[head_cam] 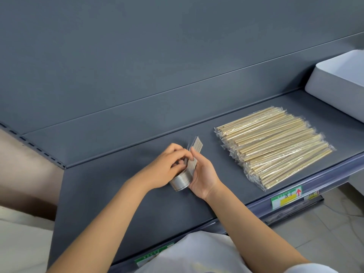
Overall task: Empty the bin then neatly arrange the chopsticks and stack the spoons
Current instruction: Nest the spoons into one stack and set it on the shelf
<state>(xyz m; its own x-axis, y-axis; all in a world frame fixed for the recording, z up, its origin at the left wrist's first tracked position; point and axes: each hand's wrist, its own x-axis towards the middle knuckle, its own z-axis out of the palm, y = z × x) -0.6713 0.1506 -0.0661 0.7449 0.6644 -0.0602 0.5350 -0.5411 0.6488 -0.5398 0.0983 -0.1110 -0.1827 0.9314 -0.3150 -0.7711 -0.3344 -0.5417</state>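
Centrally, left hand (167, 166), right hand (203, 175): grip round spoons (181, 181); shelf label (286, 197) "筷子".

The spoons (180, 181) I hold are silver-grey. Right of them the chopsticks (275, 146) are pale yellow in clear wrappers, the bin (334, 85) pale grey, the label (286, 197) green-yellow with a red arrow.

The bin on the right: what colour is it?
The bin is pale grey, almost white; the head view shows it.
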